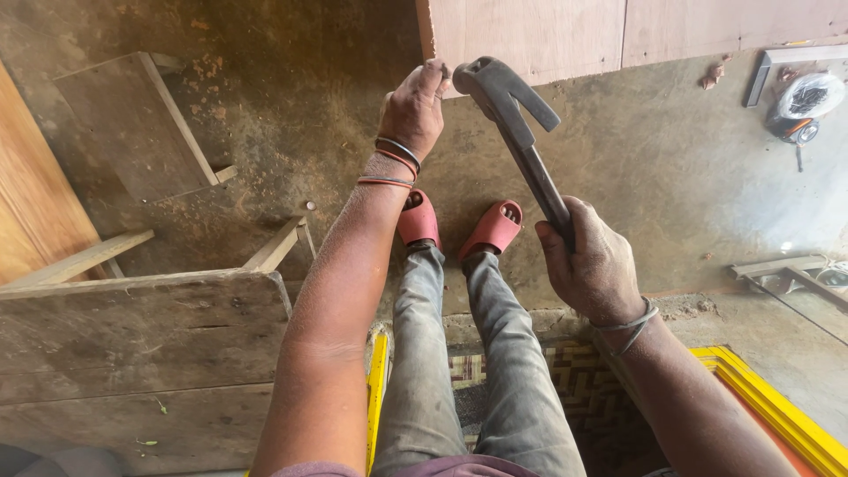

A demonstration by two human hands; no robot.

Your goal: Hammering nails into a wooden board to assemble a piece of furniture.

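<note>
We saw the claw hammer [517, 132] held aloft in the middle of the scene, its head tilted toward the far plywood panel [530, 31]. The right hand [587, 261] was clamped around the handle's lower end, arm bent and rising from the near right. The left hand [413, 106] reached far, fingers pinched together at the panel's corner, just beside the hammer head. Below lay the red sandals [459, 225] on the concrete floor [662, 177].

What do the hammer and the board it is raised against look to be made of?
The hammer looks all metal: dull dark-grey head and shaft, no wooden handle showing above the right hand. The board looks like plywood: flat, pale pinkish-brown face with faint grain, unpainted. The left hand pinches something tiny at its edge, probably a nail.
</note>
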